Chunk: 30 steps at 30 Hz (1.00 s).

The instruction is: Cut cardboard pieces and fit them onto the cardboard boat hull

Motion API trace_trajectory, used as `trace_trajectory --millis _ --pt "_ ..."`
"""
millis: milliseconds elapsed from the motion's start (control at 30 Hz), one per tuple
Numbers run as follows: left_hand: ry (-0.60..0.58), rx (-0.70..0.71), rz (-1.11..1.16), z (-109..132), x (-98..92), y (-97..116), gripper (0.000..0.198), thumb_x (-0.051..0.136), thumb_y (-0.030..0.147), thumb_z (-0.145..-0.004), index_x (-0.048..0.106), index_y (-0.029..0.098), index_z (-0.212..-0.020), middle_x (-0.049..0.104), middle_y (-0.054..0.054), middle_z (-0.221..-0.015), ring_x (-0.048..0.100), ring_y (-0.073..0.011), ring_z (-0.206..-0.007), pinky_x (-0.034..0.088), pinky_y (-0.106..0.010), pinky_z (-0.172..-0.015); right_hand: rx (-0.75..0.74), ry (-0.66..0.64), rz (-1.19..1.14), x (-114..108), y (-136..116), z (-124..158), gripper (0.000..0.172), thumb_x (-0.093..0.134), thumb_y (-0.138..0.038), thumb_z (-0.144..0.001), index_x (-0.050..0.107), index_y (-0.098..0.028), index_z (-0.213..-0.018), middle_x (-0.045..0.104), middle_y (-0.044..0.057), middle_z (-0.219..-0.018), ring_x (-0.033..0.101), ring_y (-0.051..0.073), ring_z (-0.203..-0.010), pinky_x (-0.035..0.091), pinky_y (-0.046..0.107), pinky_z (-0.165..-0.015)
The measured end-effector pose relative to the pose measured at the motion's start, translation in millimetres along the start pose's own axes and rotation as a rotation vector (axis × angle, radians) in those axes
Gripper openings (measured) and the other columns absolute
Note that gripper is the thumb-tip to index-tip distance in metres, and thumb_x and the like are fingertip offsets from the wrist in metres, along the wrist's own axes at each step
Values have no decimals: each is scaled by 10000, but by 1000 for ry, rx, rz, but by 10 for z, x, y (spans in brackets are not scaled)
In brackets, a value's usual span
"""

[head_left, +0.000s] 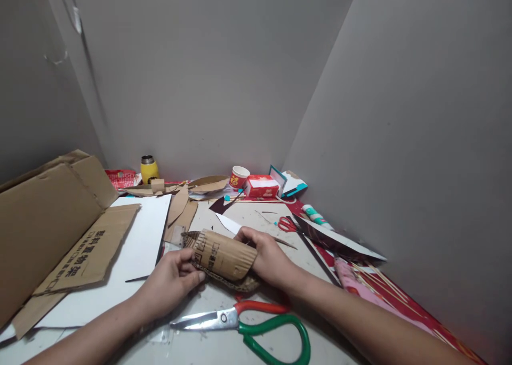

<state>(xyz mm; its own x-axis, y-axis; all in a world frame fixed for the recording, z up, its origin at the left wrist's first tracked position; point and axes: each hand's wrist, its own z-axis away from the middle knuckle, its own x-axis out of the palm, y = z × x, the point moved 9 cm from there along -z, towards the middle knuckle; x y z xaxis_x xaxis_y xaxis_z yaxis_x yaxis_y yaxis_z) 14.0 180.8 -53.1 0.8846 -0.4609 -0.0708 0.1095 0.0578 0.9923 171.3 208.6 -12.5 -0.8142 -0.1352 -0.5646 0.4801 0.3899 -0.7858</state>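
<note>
Between my two hands is a curved piece of brown corrugated cardboard (226,253), printed with dark characters and bent over a second cardboard layer. My left hand (176,277) pinches its left end, thumb and fingers closed on the edge. Around the right end my right hand (266,253) is wrapped, with some fingers hidden behind the cardboard. Just below lies a large pair of scissors (224,318) with one red and one green handle, blades pointing left and closed together.
A cardboard box (52,216) and a printed cardboard flap (88,250) stand at left. Toward the back are a yellow bottle (149,170), a paper cup (239,177) and a red box (262,186). Small red-handled scissors (287,224) and thin sticks (388,288) lie at right.
</note>
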Motion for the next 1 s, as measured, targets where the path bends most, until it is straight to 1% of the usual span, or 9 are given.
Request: trace_trajectory --millis 67,167,300,433,567,667,800,1000 --pt "12 -24 19 -23 -34 -44 197 641 226 -762 607 131 -931 637 -7 -659 599 -135 -598 433 -250 -577 27 -9 -43 43 53 -36 95 530 -98 -663 523 -170 -724 558 -26 -671 488 120 -638 384 214 -572" --pt "44 -61 14 -43 -85 -98 172 651 229 -738 589 147 -876 612 16 -596 592 -132 -560 397 -236 -536 44 -32 -102 92 61 -55 133 533 -111 -659 537 -166 -781 571 -18 -722 500 127 -669 393 220 -592" --pt "27 -66 -13 -49 -81 -77 179 655 232 -717 595 144 -861 610 18 -597 567 -122 -546 381 -236 -533 61 -56 -132 124 55 -55 203 532 -113 -647 575 -149 -843 612 13 -790 542 155 -727 421 245 -642" --pt "11 -74 -36 -46 -73 -31 204 639 226 -716 595 136 -894 625 9 -628 546 -113 -546 389 -245 -547 91 -98 -105 167 138 -59 227 508 -84 -614 610 -140 -809 634 20 -784 574 180 -759 431 254 -673" --pt "0 -69 -65 -53 -62 8 193 626 212 -715 598 133 -889 623 15 -619 525 -103 -529 371 -237 -528 123 -136 -85 215 226 -49 215 477 -75 -602 619 -141 -750 611 0 -705 571 174 -711 418 237 -621" --pt "14 -79 -63 -63 -75 -15 163 622 209 -716 588 140 -860 608 27 -597 538 -108 -538 380 -237 -535 118 -142 -102 228 215 -43 189 471 -86 -617 612 -140 -733 597 -4 -685 557 162 -686 411 228 -597" --pt "17 -76 -54 -70 -77 -47 149 611 195 -717 579 143 -853 592 42 -574 526 -101 -525 366 -227 -522 99 -129 -73 206 159 -42 170 488 -92 -627 616 -134 -730 594 0 -687 543 161 -687 409 235 -612" --pt "15 -66 -50 -60 -67 -38 166 604 172 -701 595 134 -862 578 48 -575 477 -82 -497 320 -210 -486 53 -107 9 168 122 -23 187 504 -64 -644 629 -140 -760 631 10 -736 573 169 -723 417 237 -639"
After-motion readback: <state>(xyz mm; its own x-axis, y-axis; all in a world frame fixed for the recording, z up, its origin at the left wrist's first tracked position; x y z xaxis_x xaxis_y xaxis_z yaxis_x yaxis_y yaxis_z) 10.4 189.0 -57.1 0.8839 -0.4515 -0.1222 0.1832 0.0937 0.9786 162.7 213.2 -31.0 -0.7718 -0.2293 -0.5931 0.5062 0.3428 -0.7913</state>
